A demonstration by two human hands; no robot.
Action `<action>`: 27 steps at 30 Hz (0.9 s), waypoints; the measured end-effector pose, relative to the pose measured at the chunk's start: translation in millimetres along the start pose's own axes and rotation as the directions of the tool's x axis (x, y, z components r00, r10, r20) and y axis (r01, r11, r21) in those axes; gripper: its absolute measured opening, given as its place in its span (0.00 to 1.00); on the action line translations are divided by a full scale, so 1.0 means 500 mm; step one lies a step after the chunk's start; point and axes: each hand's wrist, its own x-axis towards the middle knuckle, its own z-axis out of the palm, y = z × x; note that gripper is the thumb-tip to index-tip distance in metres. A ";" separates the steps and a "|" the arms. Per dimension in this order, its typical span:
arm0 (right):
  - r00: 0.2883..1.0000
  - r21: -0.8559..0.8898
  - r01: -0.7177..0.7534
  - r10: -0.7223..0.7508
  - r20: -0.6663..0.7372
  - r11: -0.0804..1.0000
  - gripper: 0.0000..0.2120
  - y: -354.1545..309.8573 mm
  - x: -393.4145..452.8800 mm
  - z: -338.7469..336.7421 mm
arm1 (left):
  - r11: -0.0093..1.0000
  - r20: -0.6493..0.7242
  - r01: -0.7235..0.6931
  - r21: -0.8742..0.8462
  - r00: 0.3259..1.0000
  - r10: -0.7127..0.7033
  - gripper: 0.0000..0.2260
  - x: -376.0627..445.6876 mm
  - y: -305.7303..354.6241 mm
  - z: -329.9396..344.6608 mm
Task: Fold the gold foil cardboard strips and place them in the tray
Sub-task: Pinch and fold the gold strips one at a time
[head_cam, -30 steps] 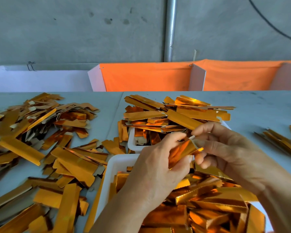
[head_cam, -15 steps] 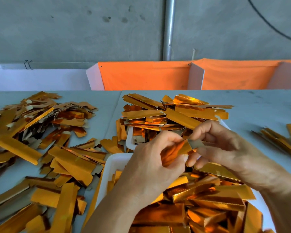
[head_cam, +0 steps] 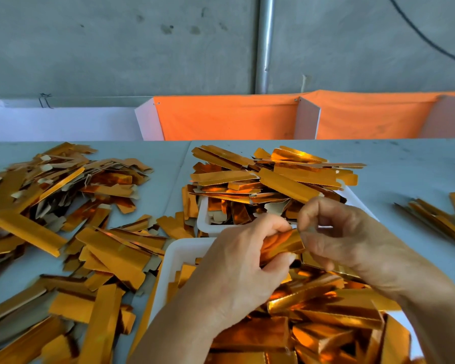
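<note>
While loose gold strips litter the pale grey bench (head_cam: 405,174), both hands hover over the near white plastic tray (head_cam: 176,258); the left hand (head_cam: 237,274) now grips the shiny gold foil cardboard strip (head_cam: 281,244) closed, the right hand (head_cam: 334,232) pinching its end, nearly ready to drop.

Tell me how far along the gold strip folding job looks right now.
Partly done. The near white plastic tray already holds a heap of folded gold foil cardboard pieces. In hand: the left hand and right hand grip one gold foil strip above it. Left: the loose flat strips on the grey table, plus the far tray's stack.
</note>
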 end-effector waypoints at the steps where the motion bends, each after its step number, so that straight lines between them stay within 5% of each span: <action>1: 1.000 0.040 -0.003 0.003 0.005 0.999 0.02 0.001 -0.001 -0.003 | 1.000 -0.002 0.007 -0.003 1.000 -0.007 0.15 0.000 -0.001 -0.001; 5: 0.998 0.337 -0.037 0.019 0.058 0.941 0.07 0.006 0.000 -0.005 | 1.000 -0.011 0.006 -0.020 1.000 -0.006 0.14 0.001 0.000 -0.005; 10: 0.990 0.480 -0.112 0.058 0.126 0.870 0.16 0.009 0.006 -0.006 | 0.999 0.001 0.006 -0.038 1.000 -0.005 0.13 0.002 0.000 -0.007; 14: 0.981 0.506 -0.157 0.077 0.175 0.848 0.21 0.010 0.007 -0.009 | 0.999 0.008 -0.005 -0.043 1.000 0.005 0.13 0.001 0.002 -0.008; 27: 0.982 0.430 -0.183 0.149 0.112 0.884 0.07 0.010 0.012 0.000 | 1.000 -0.007 -0.005 -0.025 1.000 0.005 0.16 0.000 0.001 -0.006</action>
